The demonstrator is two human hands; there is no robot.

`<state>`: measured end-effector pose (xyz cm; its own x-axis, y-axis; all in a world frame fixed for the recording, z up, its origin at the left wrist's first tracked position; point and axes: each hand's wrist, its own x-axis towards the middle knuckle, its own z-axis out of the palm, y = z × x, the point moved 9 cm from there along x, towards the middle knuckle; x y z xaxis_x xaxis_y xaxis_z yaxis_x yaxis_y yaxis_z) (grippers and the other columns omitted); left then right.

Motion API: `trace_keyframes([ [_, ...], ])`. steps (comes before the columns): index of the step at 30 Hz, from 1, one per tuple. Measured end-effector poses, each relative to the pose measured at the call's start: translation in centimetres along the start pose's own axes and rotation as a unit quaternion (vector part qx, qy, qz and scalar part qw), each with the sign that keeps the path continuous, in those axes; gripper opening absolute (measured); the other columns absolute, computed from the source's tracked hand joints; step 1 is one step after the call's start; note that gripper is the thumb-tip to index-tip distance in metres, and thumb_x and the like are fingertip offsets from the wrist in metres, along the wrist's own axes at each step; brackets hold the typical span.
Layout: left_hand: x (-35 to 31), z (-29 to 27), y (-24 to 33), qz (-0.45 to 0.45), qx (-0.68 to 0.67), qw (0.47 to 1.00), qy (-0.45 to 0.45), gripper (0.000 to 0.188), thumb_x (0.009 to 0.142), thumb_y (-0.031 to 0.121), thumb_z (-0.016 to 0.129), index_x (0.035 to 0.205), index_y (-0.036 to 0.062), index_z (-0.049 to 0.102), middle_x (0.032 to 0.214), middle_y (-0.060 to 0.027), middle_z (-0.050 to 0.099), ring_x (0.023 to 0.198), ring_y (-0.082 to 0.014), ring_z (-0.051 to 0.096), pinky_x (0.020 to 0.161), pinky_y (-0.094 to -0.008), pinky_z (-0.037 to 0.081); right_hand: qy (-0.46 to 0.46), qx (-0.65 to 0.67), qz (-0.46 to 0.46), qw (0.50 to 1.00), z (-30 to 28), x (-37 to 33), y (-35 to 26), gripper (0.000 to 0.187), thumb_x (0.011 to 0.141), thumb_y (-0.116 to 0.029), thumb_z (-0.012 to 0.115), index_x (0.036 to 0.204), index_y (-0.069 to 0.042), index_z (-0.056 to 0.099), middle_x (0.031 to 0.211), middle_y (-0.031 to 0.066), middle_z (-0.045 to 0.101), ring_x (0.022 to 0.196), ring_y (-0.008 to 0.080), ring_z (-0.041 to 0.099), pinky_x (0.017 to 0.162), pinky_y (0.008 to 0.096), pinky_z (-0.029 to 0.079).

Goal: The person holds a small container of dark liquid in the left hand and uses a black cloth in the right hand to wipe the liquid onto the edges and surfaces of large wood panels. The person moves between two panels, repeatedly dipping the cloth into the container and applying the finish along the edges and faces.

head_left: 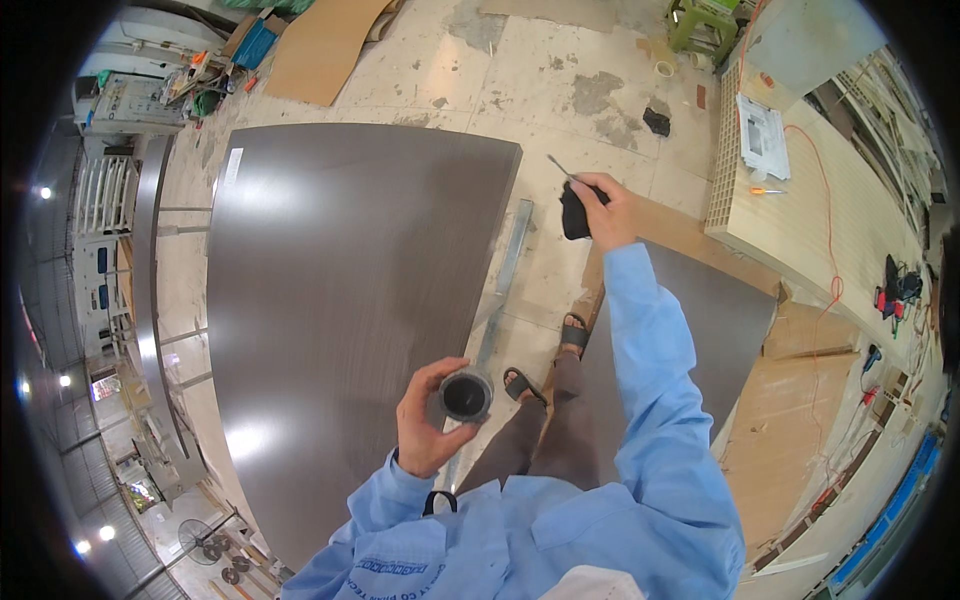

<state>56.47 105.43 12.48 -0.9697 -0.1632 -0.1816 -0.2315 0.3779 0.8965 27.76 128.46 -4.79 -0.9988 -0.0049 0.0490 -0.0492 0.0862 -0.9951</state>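
Observation:
My left hand (425, 420) is wrapped round a small round pot (485, 402), held in front of my body beside the near right part of a large dark brown wood-grain panel (340, 270). The pot's open top faces up and its inside is dark. Beyond the panel's right edge, my right hand (612, 212) pinches a thin stick-like tool (560, 167), possibly a fine brush, its tip pointing far and left. A black cloth (573, 215) hangs from the same hand. The tip is apart from the panel, and the right fingers' far side is hidden.
A metal rail (515, 245) runs along the panel's right side. Another dark panel (680, 320) lies right of my legs, with cardboard (800, 395) near it. A pale bench (800, 210) with an orange cord stands at right. A green stool (705, 28) is farther back.

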Motion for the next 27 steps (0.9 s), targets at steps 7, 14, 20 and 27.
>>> trace_keyframes([
  [7,0.0,2.3,-0.8,-0.036,-0.011,0.999,-0.035,0.073,0.068,0.002,0.088,0.135,-0.0014,0.06,0.137,-0.0167,0.066,0.127,-0.0244,0.065,0.111,-0.037,0.049,-0.044,0.029,-0.008,0.999,4.6,3.1,1.8,0.01,0.094,-0.007,0.078,0.102,-0.001,0.08,0.097,0.0076,0.079,0.09,0.0164,0.073,0.085,0.0297,0.056],
  [14,0.4,2.5,-0.5,-0.019,0.022,0.999,-0.037,0.073,0.066,0.002,0.089,0.133,-0.0029,0.061,0.137,-0.0182,0.066,0.127,-0.0262,0.065,0.11,-0.0366,0.05,-0.151,0.01,-0.004,0.988,5.6,3.3,1.5,0.01,0.093,-0.006,0.078,0.101,-0.002,0.081,0.098,0.0085,0.079,0.088,0.0185,0.074,0.084,0.0305,0.056],
  [20,0.7,2.9,0.0,-0.009,0.004,1.0,-0.026,0.072,0.065,0.001,0.091,0.132,-0.0034,0.063,0.136,-0.0185,0.066,0.127,-0.0278,0.065,0.109,-0.0376,0.051,-0.012,0.067,-0.022,0.997,3.6,3.1,0.4,0.012,0.094,-0.009,0.078,0.102,0.0,0.08,0.098,0.0109,0.079,0.088,0.0209,0.074,0.083,0.0312,0.057],
  [27,1.4,3.7,0.8,0.0,0.017,0.999,-0.034,0.07,0.067,0.0,0.092,0.132,-0.0032,0.063,0.136,-0.0183,0.067,0.126,-0.0299,0.067,0.107,-0.0385,0.053,0.042,0.062,0.035,0.997,4.8,1.2,1.1,0.013,0.094,-0.009,0.077,0.103,0.0,0.079,0.098,0.0123,0.079,0.087,0.0231,0.074,0.081,0.0326,0.057],
])
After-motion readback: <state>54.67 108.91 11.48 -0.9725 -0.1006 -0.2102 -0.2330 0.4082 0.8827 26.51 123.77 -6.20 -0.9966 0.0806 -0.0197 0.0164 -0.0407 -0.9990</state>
